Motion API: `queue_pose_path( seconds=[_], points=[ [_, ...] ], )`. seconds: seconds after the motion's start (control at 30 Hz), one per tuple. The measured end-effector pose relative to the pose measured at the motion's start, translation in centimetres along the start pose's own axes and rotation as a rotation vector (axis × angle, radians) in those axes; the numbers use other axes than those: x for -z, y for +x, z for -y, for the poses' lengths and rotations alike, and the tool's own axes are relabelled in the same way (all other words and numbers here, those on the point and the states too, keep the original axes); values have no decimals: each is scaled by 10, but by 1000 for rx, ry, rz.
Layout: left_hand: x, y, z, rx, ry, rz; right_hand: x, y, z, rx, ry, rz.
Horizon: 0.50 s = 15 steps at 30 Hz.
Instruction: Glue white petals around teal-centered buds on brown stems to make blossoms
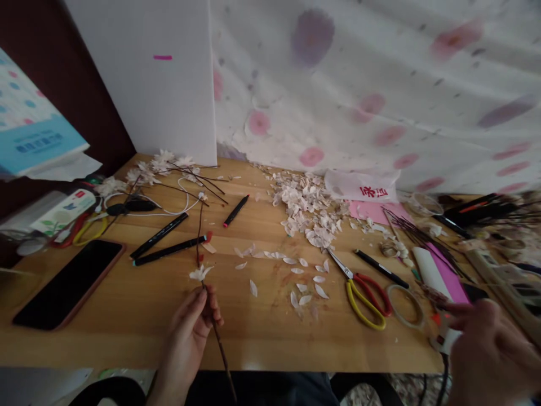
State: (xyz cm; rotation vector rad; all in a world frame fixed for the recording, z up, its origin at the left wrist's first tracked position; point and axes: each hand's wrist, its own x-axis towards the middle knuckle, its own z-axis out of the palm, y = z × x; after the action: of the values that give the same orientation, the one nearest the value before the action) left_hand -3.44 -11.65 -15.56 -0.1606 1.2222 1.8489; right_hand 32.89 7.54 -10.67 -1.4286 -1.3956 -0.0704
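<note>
My left hand (pixel 196 316) is closed around a thin brown twig (pixel 222 349) near the front edge of the table. The twig runs from the markers down past the edge, and a white petal flower (pixel 200 273) sits on it just above my fingers. At the far right is my right hand (pixel 486 344), smeared by motion, beside a white object with a black cord (pixel 446 341). Whether its fingers hold anything is unclear. Loose white petals (pixel 304 282) lie spread on the wood between the hands. Scissors with red and yellow handles (pixel 366 299) lie open by a tape roll (pixel 404 306).
A large petal heap (pixel 308 203) lies at the back middle. Several markers (pixel 169 251) and a phone (pixel 70 285) are at left, with finished flower stems (pixel 158 169) behind. Dark twigs (pixel 422 239) and pink paper (pixel 450 276) are at right. A patterned curtain (pixel 359 84) hangs behind.
</note>
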Motion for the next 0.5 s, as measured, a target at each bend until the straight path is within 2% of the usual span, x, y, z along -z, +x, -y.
queue_pose_path(
  seconds=[0.1, 0.17, 0.27, 0.33, 0.4, 0.5],
  points=[
    [4, 4, 5, -6, -10, 11, -38, -23, 54, 163, 156, 338],
    [5, 5, 7, -7, -15, 23, -70, -44, 87, 279, 251, 687],
    [5, 3, 6, 6, -9, 50, -125, -78, 127, 405, 328, 1044],
    [5, 2, 4, 20, 2, 61, -160, -95, 146, 463, 319, 1210],
    [6, 1, 1, 36, 14, 62, -189, -106, 157, 511, 265, 1320],
    [9, 1, -1, 54, 23, 46, -213, -113, 165, 559, 172, 1430]
  ],
)
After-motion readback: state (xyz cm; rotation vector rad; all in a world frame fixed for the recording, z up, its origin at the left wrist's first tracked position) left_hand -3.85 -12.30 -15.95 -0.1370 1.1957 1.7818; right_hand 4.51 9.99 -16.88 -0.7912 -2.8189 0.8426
